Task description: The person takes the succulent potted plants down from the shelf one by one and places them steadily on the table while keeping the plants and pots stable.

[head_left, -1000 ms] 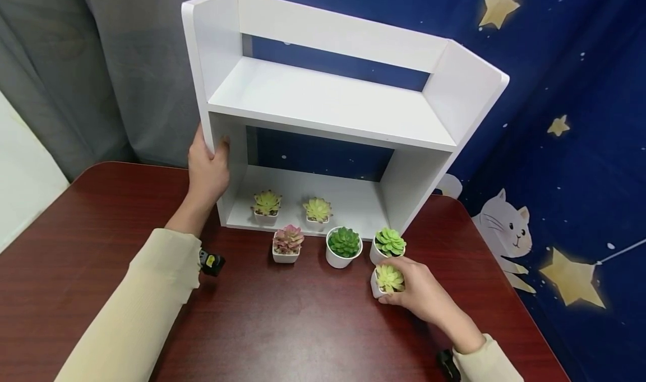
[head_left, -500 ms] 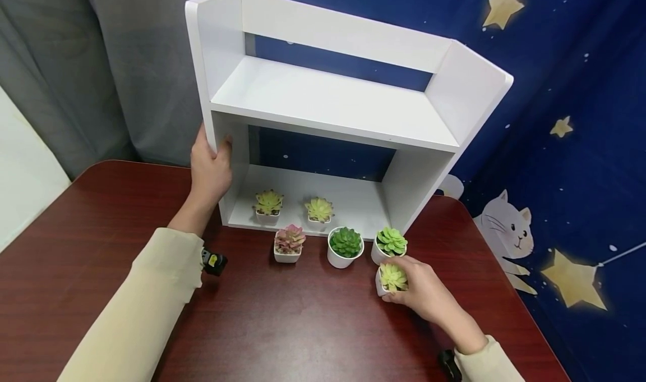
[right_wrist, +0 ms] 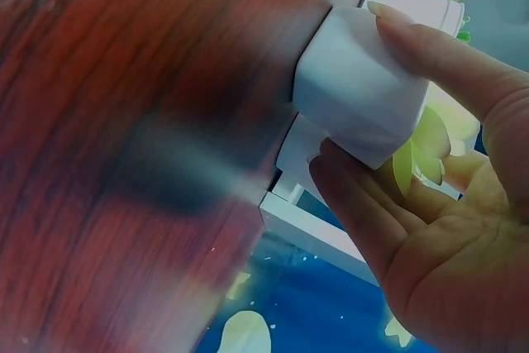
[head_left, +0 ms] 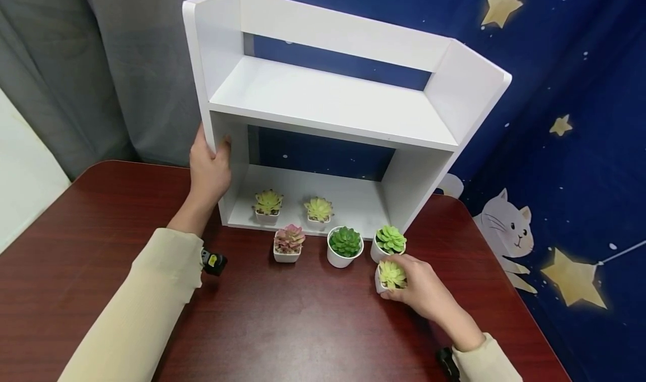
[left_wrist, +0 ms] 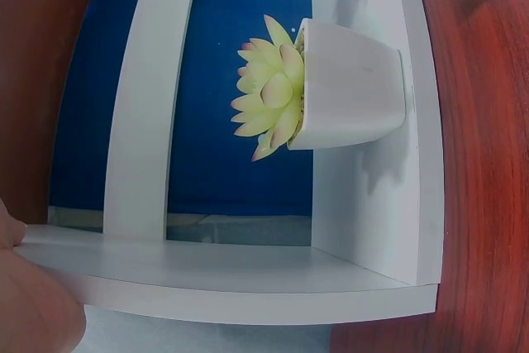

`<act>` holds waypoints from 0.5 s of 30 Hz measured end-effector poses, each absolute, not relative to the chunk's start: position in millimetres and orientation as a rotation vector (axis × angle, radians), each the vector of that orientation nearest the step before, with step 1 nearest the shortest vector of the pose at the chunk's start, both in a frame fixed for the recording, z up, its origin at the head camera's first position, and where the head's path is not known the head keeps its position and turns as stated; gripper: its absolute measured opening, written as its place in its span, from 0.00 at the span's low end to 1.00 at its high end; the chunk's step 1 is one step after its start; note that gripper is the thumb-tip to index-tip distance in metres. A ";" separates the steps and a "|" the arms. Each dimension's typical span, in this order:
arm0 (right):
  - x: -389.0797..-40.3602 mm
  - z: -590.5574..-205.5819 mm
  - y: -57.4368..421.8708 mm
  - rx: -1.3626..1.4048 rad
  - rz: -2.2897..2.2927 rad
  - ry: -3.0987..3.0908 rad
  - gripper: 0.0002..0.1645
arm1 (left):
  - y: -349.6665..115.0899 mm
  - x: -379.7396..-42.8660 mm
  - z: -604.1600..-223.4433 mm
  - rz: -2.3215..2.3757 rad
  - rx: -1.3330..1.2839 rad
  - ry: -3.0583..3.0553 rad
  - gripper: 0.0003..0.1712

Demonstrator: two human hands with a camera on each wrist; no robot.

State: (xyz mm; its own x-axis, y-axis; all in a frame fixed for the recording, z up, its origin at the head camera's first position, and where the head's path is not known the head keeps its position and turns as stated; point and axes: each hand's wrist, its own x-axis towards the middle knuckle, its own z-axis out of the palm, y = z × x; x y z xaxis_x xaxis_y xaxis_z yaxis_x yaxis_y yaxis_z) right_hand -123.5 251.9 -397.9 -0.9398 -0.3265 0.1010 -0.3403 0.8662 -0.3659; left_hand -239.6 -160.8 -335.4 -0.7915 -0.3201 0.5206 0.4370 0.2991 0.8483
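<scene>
My left hand (head_left: 209, 169) grips the left side panel of a white two-tier shelf (head_left: 328, 101), thumb on the inside face. In the right wrist view, my right hand (right_wrist: 463, 229) pinches a square white pot (right_wrist: 359, 80) between thumb and fingers. This potted succulent (head_left: 392, 275) has pale green leaves and is at the front right of the plants. Just behind it stands a bright green succulent (head_left: 391, 240) in a round pot. A dark green succulent (head_left: 345, 242) and a pink one (head_left: 289, 240) stand further left, before the shelf.
Two yellow-green succulents, a left one (head_left: 268, 202) and a right one (head_left: 318, 209), sit on the shelf's lower board. Everything rests on a dark red wooden table (head_left: 282, 326). A blue star-patterned curtain (head_left: 570, 202) and a grey curtain (head_left: 101, 73) hang behind.
My right hand and the pale green succulent have shifted very slightly right over the second. My left hand keeps its grip on the shelf panel.
</scene>
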 end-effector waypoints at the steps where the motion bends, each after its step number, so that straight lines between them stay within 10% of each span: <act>1: -124.0 -397.8 251.4 0.531 0.599 -3.003 0.34 | -161.1 -239.6 -335.5 -1.552 -0.101 -1.944 0.26; 15: -127.1 -402.7 249.2 0.498 0.623 -2.968 0.34 | -160.3 -239.4 -335.5 -1.564 -0.105 -1.940 0.26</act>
